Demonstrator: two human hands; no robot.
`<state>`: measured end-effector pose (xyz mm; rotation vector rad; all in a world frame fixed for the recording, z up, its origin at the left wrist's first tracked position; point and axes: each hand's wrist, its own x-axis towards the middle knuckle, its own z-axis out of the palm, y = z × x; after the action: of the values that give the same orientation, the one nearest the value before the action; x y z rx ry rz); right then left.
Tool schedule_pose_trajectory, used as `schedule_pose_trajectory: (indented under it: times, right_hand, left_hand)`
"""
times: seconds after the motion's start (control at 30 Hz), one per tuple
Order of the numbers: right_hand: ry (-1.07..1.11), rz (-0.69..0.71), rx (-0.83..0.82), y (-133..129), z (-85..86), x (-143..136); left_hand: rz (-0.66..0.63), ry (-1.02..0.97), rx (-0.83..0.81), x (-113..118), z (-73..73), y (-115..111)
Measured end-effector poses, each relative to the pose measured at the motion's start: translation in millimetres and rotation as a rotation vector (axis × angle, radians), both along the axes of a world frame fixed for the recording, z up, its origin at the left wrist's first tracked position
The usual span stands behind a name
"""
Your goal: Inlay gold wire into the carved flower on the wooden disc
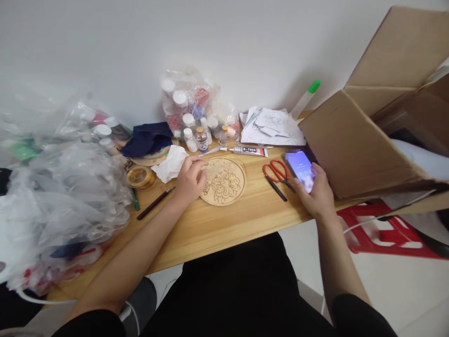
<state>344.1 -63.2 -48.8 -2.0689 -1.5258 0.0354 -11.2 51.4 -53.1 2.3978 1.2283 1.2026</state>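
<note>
My left hand (191,178) rests over the left edge of a round wooden plaque (226,202) carved with a flower pattern. Its fingers are loosely bent, the thumb stands apart from them, and nothing shows in its grasp. To the right, my right hand (318,194) grips a smartphone (301,167) by its lower end, thumb on one side and fingers on the other. The phone's screen is lit in blue and purple. Red-handled scissors (275,171) lie left of the phone, beside a black tweezer-like tool (276,188). A dark slim pen-like tool (154,205) lies left of my left hand.
A tube of B-7000 glue (249,151), small bottles (202,139) and bagged jars (180,98) stand behind the plaque. Papers (273,127) lie near an open cardboard box (347,145) at right. Crumpled plastic bags (77,187), a gold wire spool (140,178) and white tissue (171,163) occupy the left.
</note>
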Motion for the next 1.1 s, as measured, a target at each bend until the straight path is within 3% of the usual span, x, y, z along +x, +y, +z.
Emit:
schedule_pose_trajectory:
  times: [0.1,0.27,0.47,0.73,1.1]
  right_hand:
    - [-0.065,0.092,0.063,-4,4.1,-11]
    - [-0.156,0.357,0.19,-5,11.3,-50]
    - [-0.116,0.461,0.183,8,8.8,-81]
    - [-0.159,0.416,0.235,12,-2.5,-98]
    - [-0.192,0.377,0.201,17,-3.7,-101]
  left_hand:
    - [-0.008,-0.008,0.01,0,-0.2,0]
    - [-0.015,-0.012,0.011,0,-0.8,1]
    - [-0.002,0.0,-0.007,0,-1.3,2]
    - [-0.021,-0.029,-0.013,-1,-2.7,4]
    - [-0.034,-0.051,-0.079,-5,-5.4,6]
